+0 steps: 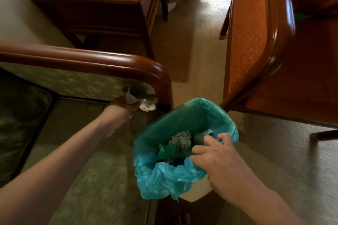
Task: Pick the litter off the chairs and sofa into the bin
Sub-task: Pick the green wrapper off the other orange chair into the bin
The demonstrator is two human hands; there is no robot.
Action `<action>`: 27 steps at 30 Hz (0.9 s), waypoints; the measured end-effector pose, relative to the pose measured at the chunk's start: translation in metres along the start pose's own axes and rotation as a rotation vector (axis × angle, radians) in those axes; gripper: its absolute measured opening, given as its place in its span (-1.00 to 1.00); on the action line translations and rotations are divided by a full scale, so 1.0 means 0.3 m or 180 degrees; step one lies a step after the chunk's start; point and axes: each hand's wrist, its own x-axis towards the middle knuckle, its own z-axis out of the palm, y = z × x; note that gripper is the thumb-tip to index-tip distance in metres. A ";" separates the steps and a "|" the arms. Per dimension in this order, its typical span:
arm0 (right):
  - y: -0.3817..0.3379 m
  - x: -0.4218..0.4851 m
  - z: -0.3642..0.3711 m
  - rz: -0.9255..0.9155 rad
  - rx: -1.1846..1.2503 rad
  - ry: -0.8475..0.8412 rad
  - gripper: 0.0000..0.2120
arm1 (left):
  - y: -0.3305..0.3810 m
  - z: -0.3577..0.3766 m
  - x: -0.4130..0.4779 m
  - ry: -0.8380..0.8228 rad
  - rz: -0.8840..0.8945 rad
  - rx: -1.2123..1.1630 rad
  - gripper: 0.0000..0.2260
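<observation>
- The left hand [124, 107] is out to the upper left of the bin [193, 195], down in the corner of the sofa seat [91, 170], and its fingers are curled round a crumpled white tissue [146, 106].
- The picture is blurred there, but white paper pokes out both above the knuckles and on the side facing the bin.
- That tissue is just left of the bin's far rim, tucked under the bend of the sofa's wooden armrest [109, 60].
- The right hand [215, 157] has the bin by its near right edge, with the fingers hooked over the rim into the teal liner [164, 175] and the thumb down the outside.
- The bin sits tilted beside the front corner of the sofa, with its mouth open towards us.
- Inside the bin lie a grey-white paper wad [181, 139], a green scrap [168, 150] and something dark blue beneath them.
- To the right of the bin stands a wooden chair [256, 42] with orange upholstery, and something green, too blurred to name, lies on its seat.
- Beyond the bin is beige carpet [201, 33], with a dark wooden desk [109, 14] off to the far left.
</observation>
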 end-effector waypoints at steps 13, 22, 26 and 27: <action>0.300 -0.286 0.002 0.0764 0.0598 0.0371 -0.73 | 0.372 0.522 -0.421 -0.1397 0.1399 0.2375 -0.54; 0.824 -0.559 -0.298 0.0980 0.0872 0.0241 -0.78 | 0.789 0.966 -0.489 -0.1319 0.2887 0.3251 -0.93; 1.136 -0.659 -0.529 0.1276 0.2692 0.0489 -0.73 | 0.942 1.092 -0.457 -0.1178 0.3163 0.3365 -0.75; 1.237 -0.678 -0.554 0.1409 0.2604 0.0836 -0.75 | 0.963 1.119 -0.452 -0.1178 0.3185 0.3363 -0.72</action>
